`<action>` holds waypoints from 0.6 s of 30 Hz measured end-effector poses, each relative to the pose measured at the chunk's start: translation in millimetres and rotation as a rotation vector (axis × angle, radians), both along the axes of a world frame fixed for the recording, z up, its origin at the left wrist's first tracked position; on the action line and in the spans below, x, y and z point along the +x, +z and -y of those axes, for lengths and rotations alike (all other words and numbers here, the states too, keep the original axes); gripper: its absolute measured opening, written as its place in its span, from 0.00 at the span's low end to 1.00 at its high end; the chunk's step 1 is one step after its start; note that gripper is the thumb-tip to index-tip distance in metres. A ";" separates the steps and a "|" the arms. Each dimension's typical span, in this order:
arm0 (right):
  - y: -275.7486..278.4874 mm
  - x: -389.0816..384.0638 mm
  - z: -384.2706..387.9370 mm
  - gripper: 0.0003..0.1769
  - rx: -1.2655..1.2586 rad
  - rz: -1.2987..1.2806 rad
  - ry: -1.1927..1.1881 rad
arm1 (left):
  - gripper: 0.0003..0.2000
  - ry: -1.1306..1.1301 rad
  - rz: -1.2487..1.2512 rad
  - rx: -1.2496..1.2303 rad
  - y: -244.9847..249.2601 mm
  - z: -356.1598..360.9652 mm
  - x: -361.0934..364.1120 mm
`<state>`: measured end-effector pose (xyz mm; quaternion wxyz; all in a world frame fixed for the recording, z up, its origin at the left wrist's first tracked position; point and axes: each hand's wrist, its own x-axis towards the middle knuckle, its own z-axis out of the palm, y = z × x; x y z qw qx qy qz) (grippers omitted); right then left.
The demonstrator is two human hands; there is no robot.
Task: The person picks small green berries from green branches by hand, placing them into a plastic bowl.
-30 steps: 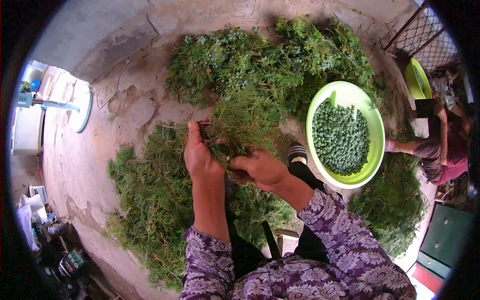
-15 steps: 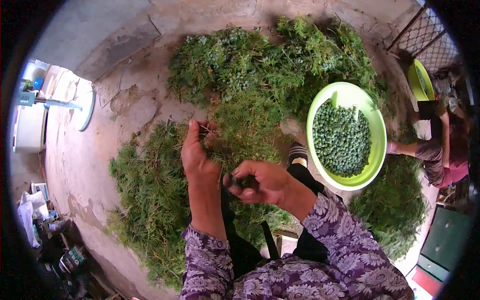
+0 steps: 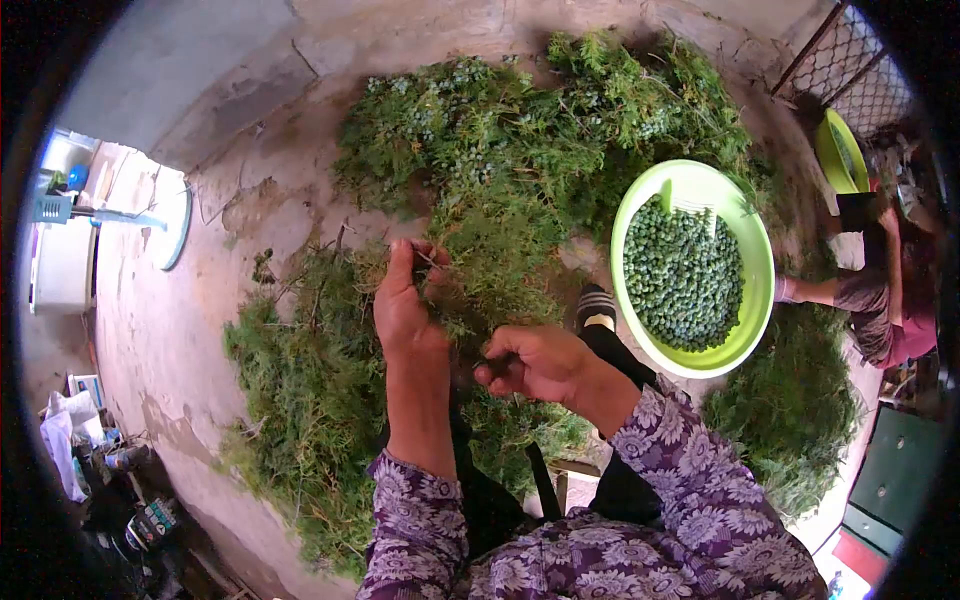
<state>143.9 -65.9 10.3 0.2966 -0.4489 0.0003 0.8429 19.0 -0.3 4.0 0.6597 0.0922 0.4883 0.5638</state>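
Green sprig [image 3: 478,262] sits pinched in our left hand [image 3: 405,305], thumb and fingers closed on its stem. Our right hand [image 3: 535,362] is curled shut just beside it; we cannot tell what it encloses. Heaped cuttings [image 3: 540,130] crowd the ground ahead. A lime bowl [image 3: 690,178] of berries [image 3: 683,275] stands near on the right, with another person [image 3: 890,300] beyond it. Bare concrete floor [image 3: 190,300] opens leftward.

Cracked, stained concrete floor [image 3: 200,330]. Heaps of green leafy sprigs [image 3: 540,130] lie on it across the upper centre, lower left and lower right of the frame. A lime-green basin [image 3: 690,175] of small round berries [image 3: 685,275] sits at right, a second green basin [image 3: 835,150] at upper right, and a pale round disc [image 3: 175,225] at left.
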 end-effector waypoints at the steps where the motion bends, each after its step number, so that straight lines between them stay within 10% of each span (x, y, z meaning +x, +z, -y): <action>1: -5.7 1.1 0.1 0.07 0.010 -0.012 0.029 | 0.11 -0.025 0.006 0.032 -2.8 -1.1 -1.1; 11: -2.1 -7.0 5.0 0.13 -0.046 -0.552 0.112 | 0.11 -0.021 0.041 -0.051 -4.6 -2.9 -19.6; 14: 16.1 -7.2 26.0 0.11 0.174 -0.503 0.435 | 0.10 0.021 -0.163 0.063 -7.7 -7.6 -30.8; 18: 16.2 0.1 18.1 0.10 0.320 -0.118 0.300 | 0.07 0.052 0.034 0.112 -20.9 -7.3 -44.5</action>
